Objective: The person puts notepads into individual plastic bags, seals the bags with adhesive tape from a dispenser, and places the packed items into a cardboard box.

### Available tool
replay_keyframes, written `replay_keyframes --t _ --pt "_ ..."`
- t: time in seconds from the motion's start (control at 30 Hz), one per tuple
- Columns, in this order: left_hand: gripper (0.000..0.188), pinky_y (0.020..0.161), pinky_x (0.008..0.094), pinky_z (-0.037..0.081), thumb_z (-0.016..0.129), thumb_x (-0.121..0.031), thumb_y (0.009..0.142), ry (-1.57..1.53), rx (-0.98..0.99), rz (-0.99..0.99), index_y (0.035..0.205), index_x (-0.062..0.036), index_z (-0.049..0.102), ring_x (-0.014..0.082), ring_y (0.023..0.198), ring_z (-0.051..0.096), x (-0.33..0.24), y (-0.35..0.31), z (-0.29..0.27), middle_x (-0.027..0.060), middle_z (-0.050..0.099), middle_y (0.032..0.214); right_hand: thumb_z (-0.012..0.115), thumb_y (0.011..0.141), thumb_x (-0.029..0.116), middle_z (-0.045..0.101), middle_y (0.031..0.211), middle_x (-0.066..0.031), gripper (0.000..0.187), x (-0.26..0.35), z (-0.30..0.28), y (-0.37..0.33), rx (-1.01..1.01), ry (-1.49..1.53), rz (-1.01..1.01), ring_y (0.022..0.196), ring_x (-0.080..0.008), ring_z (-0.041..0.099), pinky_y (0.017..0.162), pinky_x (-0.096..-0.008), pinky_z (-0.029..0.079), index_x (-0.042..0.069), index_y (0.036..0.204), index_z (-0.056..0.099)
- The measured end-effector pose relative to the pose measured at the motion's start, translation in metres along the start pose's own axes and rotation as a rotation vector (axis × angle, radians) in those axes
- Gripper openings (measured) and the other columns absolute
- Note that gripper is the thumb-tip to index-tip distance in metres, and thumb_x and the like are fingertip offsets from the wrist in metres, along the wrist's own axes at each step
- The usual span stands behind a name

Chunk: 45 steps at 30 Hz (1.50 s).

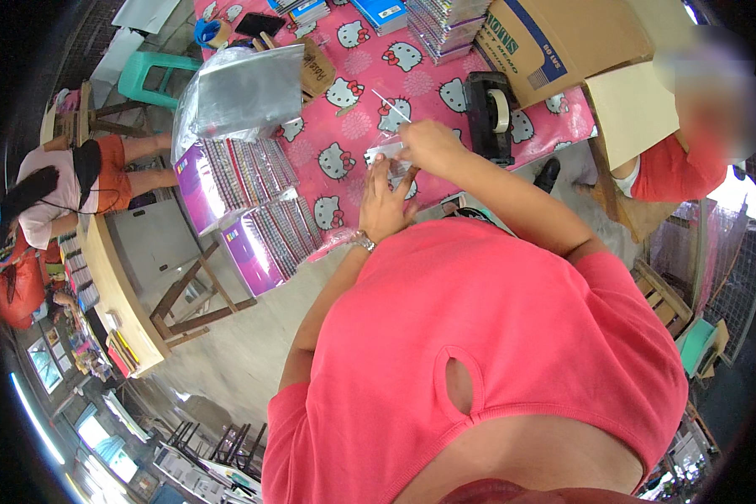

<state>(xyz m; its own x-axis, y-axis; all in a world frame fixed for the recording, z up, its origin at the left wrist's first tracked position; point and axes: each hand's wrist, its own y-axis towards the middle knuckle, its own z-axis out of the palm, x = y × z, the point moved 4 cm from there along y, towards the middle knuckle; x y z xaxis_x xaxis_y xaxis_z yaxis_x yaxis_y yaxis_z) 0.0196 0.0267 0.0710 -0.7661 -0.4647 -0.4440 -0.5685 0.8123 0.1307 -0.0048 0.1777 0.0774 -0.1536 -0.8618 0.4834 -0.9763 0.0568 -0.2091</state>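
Note:
Both my hands work close together at the near edge of a table with a pink cartoon-cat cover (357, 122). My left hand (384, 202) lies with its fingers stretched out, the tips on a small white piece (383, 154). Just right of it, my right hand (435, 151) is closed, its fingertips pinched at the same white piece; what they grip is hidden. A thin white stick (390, 106) runs from beside the right knuckles toward the far side; I cannot tell whether it is held.
Plastic-wrapped spiral notebooks (248, 172) and clear plastic sheets (252, 92) lie left. A black tape dispenser (489, 118) and a cardboard box (554, 46) stand right. Stacked notebooks (445, 29) and a phone (259, 24) are farther back. One person (697, 164) sits right; another (59, 189) bends left.

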Motion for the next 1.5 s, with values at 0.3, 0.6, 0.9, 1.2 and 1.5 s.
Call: replay_keyframes --t 0.3,0.6,0.9,1.2,1.5 --pt "0.023 0.09 0.041 0.042 0.071 -0.015 0.071 -0.143 -0.162 0.015 0.094 -0.0139 0.072 0.029 0.111 0.051 0.011 0.019 -0.046 0.0029 0.06 0.108 0.07 0.079 0.03 0.066 0.097 -0.0142 0.053 -0.044 0.022 0.029 -0.061 0.726 -0.22 0.091 -0.0261 0.063 0.083 -0.0362 0.048 0.002 0.121 0.054" --pt "0.06 0.098 0.0416 0.038 0.081 -0.024 0.061 -0.269 -0.255 -0.124 0.115 -0.0084 0.06 0.0315 0.115 0.048 0.038 0.018 -0.044 0.0131 0.055 0.118 0.065 0.084 0.029 0.064 0.11 -0.0138 0.041 -0.006 -0.01 -0.024 0.037 0.506 -0.415 0.099 -0.0285 0.062 0.085 -0.0356 0.049 0.009 0.119 0.06" --pt "0.03 0.09 0.0393 0.042 0.08 -0.011 0.058 -0.255 -0.229 -0.016 0.086 -0.007 0.07 0.029 0.104 0.053 0.045 0.011 -0.019 0.0107 0.058 0.104 0.068 0.077 0.027 0.063 0.098 -0.0149 0.066 0.011 0.022 -0.042 -0.186 0.223 -0.371 0.091 -0.0343 0.06 0.079 -0.0444 0.048 0.01 0.134 0.038" --pt "0.017 0.084 0.0416 0.037 0.081 -0.021 0.061 -0.239 -0.251 -0.405 0.074 -0.0144 0.073 0.0238 0.096 0.047 0.058 0.015 -0.01 0.0046 0.046 0.095 0.054 0.087 0.019 0.065 0.081 -0.014 0.049 0.015 0.008 -0.027 -0.086 0.158 0.035 0.076 -0.0363 0.063 0.064 -0.0478 0.049 0.01 0.132 0.037" --pt "0.014 0.09 0.0467 0.035 0.072 -0.025 0.06 0.097 -0.071 -0.376 0.067 -0.0133 0.071 0.0272 0.11 0.047 0.049 0.052 -0.032 0.0046 0.057 0.112 0.063 0.084 0.024 0.062 0.081 -0.0146 0.031 -0.162 0.016 -0.136 -0.682 0.159 0.474 0.071 -0.03 0.06 0.067 -0.0379 0.049 0.005 0.107 0.06"
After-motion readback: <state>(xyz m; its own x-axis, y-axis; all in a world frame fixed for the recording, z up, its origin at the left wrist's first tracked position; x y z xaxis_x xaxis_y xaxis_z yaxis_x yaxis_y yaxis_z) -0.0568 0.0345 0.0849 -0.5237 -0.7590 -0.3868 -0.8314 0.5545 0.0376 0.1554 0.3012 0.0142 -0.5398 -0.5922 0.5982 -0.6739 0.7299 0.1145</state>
